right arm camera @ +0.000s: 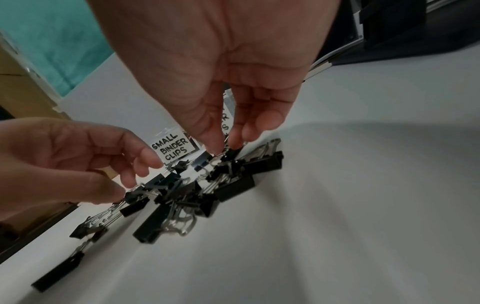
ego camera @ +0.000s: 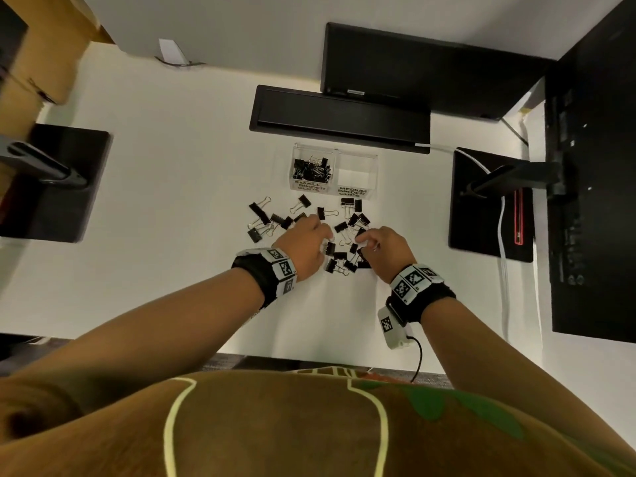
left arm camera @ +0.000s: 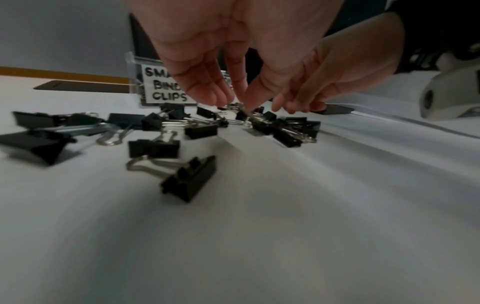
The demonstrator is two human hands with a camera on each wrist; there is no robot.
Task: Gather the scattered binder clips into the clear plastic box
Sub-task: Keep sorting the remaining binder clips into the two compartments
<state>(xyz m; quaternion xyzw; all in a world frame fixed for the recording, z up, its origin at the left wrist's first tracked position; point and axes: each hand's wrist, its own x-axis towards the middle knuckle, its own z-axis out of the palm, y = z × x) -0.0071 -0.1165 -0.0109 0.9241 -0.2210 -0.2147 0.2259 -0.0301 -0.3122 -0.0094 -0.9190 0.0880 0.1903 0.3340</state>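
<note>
Over the white desk point(ego camera: 172, 201) both hands work in a heap of black binder clips point(ego camera: 344, 259). The left hand point(ego camera: 309, 242) has its fingers pointing down and nearly together, and the fingertips point(left arm camera: 221, 98) reach the silver wire handle of a small clip; whether they really pinch it I cannot tell, because the picture is blurred there. The right hand point(ego camera: 382, 246) is curled, and its thumb and first finger close on a small clip point(right arm camera: 231, 153) at the far edge of the heap. The clips have folded black metal bodies and shiny wire loops, and they lie in two sizes, many of them tangled, some spread to the left. Just behind the heap stands the clear plastic box point(ego camera: 335, 173) with two compartments. The left compartment already has many small clips inside, and its white label point(right arm camera: 170, 149) says "SMALL BINDER CLIPS" in black handwritten letters. The right compartment has the label "MEDIUM BINDER CLIPS" point(ego camera: 352, 192). Each wrist wears a black band with white square code markers point(ego camera: 282, 266).
</note>
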